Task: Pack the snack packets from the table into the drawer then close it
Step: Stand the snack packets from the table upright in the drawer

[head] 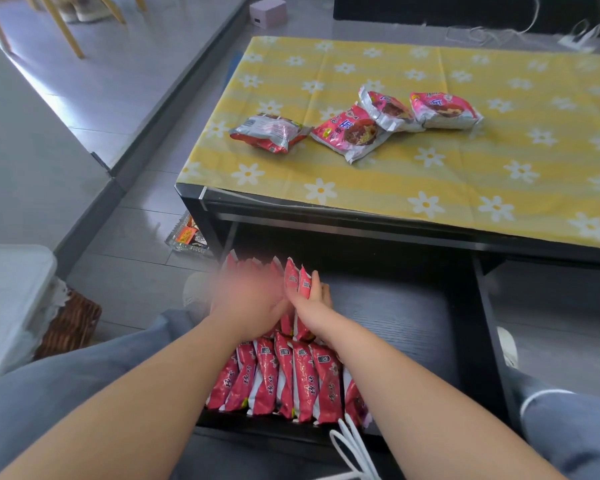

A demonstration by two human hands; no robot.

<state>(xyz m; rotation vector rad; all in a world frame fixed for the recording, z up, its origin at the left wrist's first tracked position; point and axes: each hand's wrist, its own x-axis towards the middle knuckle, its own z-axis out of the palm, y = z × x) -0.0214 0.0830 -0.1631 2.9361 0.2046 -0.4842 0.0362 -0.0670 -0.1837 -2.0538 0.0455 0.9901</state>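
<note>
Nearest the person's knees, a row of red snack packets (pixel 284 379) stands on edge in the left part of the open drawer (pixel 395 306); the drawer's right part shows bare floor. Just beyond that row, the right hand (pixel 310 306) has its fingers (pixel 323 291) wrapped round two upright packets (pixel 298 280) at the end of the far row. The left hand (pixel 250 299) close beside it is blurred, so I cannot tell how its fingers lie. Farther off, up on the worktop (pixel 465 174), four loose packets (pixel 350 133) lie flat in a line running left to right. They are above and ahead of both hands and a little to the right, so I'd judge the right hand the nearer one to fetch them.
</note>
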